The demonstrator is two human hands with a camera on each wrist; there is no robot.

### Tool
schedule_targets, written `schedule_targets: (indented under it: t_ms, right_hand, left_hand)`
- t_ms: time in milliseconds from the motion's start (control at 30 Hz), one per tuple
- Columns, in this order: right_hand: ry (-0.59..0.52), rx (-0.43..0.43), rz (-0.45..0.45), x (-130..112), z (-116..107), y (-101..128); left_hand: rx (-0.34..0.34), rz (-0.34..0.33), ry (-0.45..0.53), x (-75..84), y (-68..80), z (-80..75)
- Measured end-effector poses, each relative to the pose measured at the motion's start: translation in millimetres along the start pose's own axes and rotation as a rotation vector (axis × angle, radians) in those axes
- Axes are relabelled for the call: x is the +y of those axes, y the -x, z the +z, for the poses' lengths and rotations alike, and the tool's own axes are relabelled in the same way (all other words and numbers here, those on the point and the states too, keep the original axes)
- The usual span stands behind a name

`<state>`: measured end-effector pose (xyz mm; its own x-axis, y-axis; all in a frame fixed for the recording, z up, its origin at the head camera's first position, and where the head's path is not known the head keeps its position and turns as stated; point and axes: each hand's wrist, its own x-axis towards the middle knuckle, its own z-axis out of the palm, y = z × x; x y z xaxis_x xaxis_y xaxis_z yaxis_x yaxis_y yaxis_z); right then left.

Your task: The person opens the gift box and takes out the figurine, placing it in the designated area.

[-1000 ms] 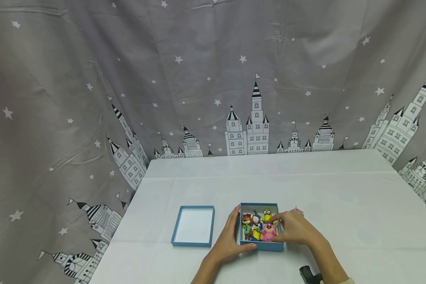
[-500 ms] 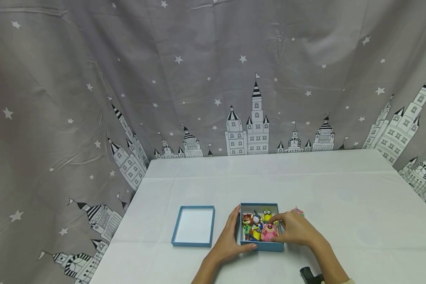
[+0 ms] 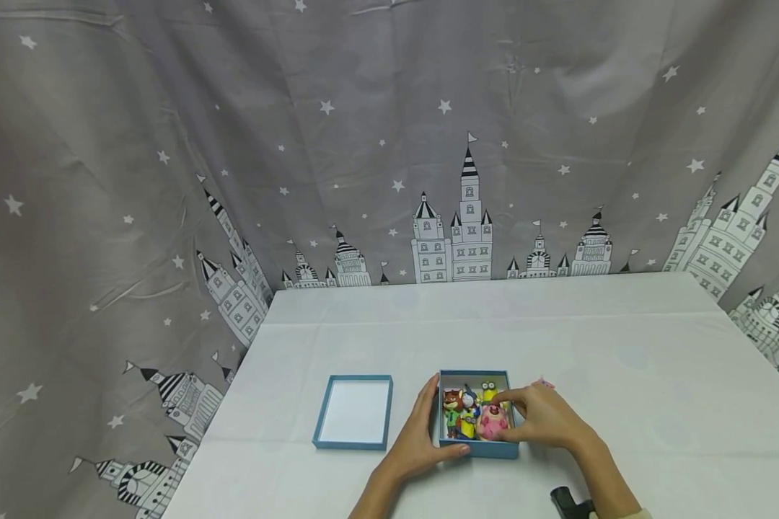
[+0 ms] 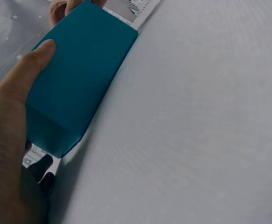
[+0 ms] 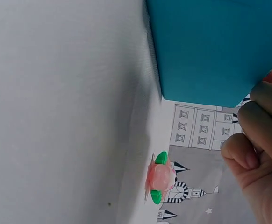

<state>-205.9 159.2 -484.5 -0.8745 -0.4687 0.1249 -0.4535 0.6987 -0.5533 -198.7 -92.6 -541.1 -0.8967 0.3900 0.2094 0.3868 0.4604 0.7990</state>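
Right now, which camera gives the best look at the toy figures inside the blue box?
The head view: it looks down into the blue box and shows the toy figures packed together. The left wrist and right wrist views show only the box's outer wall, none of the figures inside.

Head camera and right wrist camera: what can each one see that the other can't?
Only the head view looks inside the blue box: a fox figure, a minion figure and a pink bear figure, plus the empty box lid and the left hand holding the box's left side. Only the right wrist view shows clearly the pink toy with green bits on the table. Both show the box, the right hand and the white tablecloth.
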Motion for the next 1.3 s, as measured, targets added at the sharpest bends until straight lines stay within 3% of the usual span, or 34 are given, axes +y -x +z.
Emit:
schedule_targets:
  t_ms: [233,500,633,1000,1300]
  right_hand:
    - [-0.037,0.017,-0.007,-3.0,-1.6,-0.6]
    - [-0.003,0.053,-0.016,-7.8,-3.9,-1.2]
    - [0.007,0.099,-0.054,-7.9,-6.0,-0.4]
    - [-0.094,0.177,-0.073,-3.4,-11.6,3.1]
    - [-0.146,0.300,-0.133,1.7,-18.6,6.0]
  left_hand:
    - [0.004,0.003,-0.006,-0.7,-0.2,-0.1]
    - [0.010,0.007,-0.014,-1.2,-0.4,-0.5]
    - [0.009,0.001,-0.015,-1.6,-0.2,0.0]
    - [0.011,0.007,-0.020,-0.1,-0.3,-0.1]
    - [0.003,-0.008,-0.021,1.0,-0.5,-0.1]
